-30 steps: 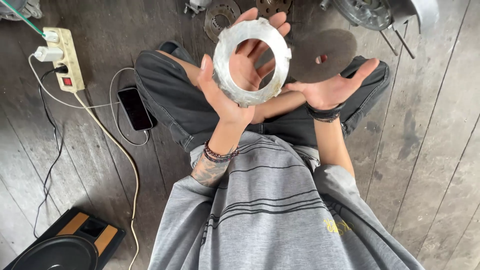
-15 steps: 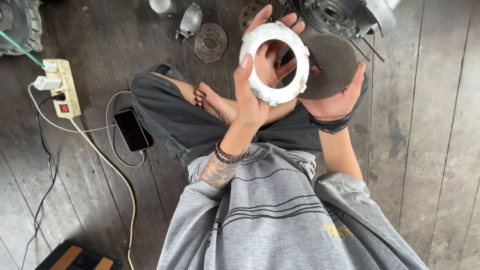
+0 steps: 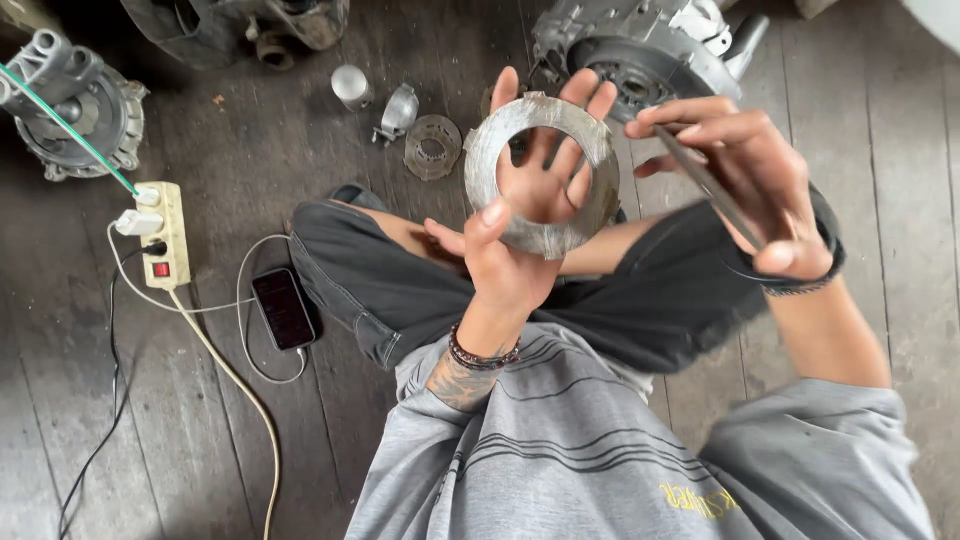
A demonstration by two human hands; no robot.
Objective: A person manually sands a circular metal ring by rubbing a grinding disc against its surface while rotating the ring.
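My left hand (image 3: 520,235) holds a flat grey metal ring (image 3: 590,150) upright in front of me, thumb on its lower rim and fingers showing through its hole. My right hand (image 3: 745,180) is raised just right of the ring and grips a second, dark disc (image 3: 700,180) seen almost edge-on, tilted, close to the ring's right rim. I sit cross-legged on a dark wooden floor in dark shorts and a grey striped shirt.
An engine casing (image 3: 640,50) lies beyond the ring. A small round plate (image 3: 432,147), a bracket (image 3: 398,108) and a metal cup (image 3: 350,87) lie on the floor. At left are a power strip (image 3: 165,235), a charging phone (image 3: 283,308) and another motor part (image 3: 75,110).
My right hand has lifted the dark disc off the floor and turned it edge-on beside the ring. The left hand has kept hold of the ring; the view has tilted toward the floor ahead.
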